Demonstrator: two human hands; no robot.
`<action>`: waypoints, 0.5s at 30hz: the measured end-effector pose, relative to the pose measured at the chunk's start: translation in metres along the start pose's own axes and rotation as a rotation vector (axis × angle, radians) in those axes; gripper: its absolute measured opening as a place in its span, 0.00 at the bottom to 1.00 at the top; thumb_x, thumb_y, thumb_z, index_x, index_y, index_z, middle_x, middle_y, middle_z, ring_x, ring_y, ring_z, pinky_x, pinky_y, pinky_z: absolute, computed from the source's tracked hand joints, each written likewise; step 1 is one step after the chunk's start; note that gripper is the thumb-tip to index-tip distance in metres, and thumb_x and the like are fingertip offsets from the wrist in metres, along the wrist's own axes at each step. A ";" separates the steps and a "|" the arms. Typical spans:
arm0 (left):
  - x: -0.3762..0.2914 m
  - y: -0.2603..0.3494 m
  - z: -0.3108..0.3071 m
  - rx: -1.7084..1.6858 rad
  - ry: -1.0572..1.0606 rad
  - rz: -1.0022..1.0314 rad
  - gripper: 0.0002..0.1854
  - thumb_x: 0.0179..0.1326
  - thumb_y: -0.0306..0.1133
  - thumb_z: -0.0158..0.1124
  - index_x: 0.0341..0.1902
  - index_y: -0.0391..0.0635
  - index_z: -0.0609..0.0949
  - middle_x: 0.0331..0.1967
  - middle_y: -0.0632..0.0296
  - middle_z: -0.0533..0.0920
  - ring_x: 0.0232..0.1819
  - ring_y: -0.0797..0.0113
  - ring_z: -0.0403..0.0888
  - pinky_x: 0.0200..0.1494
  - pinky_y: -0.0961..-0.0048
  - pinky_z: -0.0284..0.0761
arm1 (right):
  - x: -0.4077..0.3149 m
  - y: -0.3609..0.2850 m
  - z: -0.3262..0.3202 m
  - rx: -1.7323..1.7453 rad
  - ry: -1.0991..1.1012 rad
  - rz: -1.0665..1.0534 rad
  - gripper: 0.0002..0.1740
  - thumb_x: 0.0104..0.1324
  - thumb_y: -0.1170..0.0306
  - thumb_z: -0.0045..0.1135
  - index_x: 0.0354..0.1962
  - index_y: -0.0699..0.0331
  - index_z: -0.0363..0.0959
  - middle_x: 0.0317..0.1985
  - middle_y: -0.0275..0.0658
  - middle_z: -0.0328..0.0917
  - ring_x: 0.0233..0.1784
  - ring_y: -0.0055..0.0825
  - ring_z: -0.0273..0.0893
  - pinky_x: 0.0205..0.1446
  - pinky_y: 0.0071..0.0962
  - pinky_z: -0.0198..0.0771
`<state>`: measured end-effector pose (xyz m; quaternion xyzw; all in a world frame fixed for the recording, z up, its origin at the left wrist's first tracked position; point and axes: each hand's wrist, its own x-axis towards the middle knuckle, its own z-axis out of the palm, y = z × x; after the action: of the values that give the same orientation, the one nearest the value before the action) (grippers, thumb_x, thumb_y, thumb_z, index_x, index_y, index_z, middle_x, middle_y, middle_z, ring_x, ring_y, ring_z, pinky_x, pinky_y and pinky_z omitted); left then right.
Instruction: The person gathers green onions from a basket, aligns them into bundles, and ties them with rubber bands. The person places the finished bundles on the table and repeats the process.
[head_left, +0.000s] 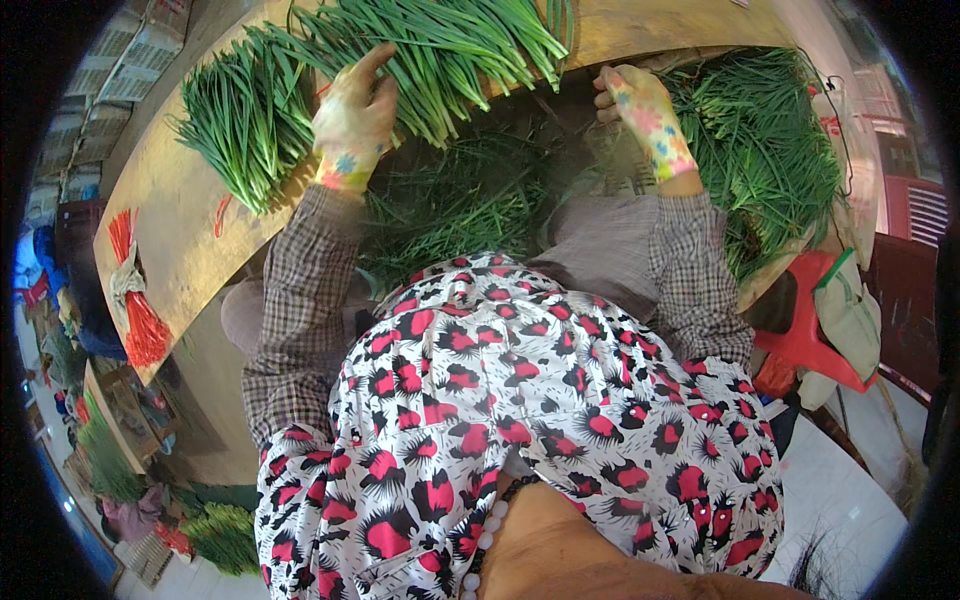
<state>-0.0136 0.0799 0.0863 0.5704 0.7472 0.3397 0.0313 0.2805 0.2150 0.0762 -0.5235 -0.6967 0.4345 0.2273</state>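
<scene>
My left hand (356, 124), in a pale flowered fingerless glove, is over bundles of green garlic chives (420, 67) on a wooden board (191, 262). Its thumb and forefinger are apart; the other fingers are partly hidden. A separate bunch of chives (247, 112) lies just left of it, cut ends towards me. My right hand (641, 112), gloved alike, hovers beyond the board's near edge with curled fingers; whether anything thin is in them is unclear. Loose chives (465, 217) lie low between my knees. A red tie strip (222, 216) rests on the board.
A large heap of chives (765, 150) stands to the right. Red tie strips (146, 330), bound with cloth, lie at the board's left end. A red plastic stool (802, 322) holds a pale bag (851, 315). More chives (221, 536) and another person (90, 300) are at the left.
</scene>
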 end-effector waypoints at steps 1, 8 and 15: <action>0.009 0.012 0.002 0.036 0.024 0.095 0.20 0.62 0.37 0.54 0.58 0.58 0.76 0.45 0.59 0.81 0.42 0.65 0.80 0.45 0.70 0.75 | 0.008 -0.001 0.002 0.153 -0.082 0.080 0.21 0.68 0.57 0.51 0.44 0.69 0.74 0.39 0.42 0.79 0.38 0.28 0.79 0.36 0.28 0.77; 0.084 0.077 0.074 0.094 -0.089 0.703 0.21 0.59 0.36 0.55 0.57 0.47 0.73 0.51 0.52 0.77 0.56 0.53 0.72 0.58 0.58 0.66 | 0.016 -0.003 0.049 0.452 -0.053 0.174 0.22 0.65 0.61 0.54 0.48 0.70 0.69 0.30 0.37 0.75 0.22 0.23 0.74 0.21 0.25 0.72; 0.086 0.027 0.100 0.267 -0.124 0.670 0.20 0.57 0.42 0.55 0.53 0.57 0.79 0.48 0.59 0.80 0.55 0.59 0.74 0.60 0.59 0.63 | 0.022 0.002 0.051 0.525 -0.112 0.226 0.21 0.64 0.61 0.57 0.49 0.69 0.71 0.25 0.40 0.75 0.23 0.24 0.74 0.18 0.25 0.67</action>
<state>0.0221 0.2048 0.0535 0.8020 0.5534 0.1952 -0.1111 0.2344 0.2164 0.0449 -0.4962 -0.5090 0.6510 0.2663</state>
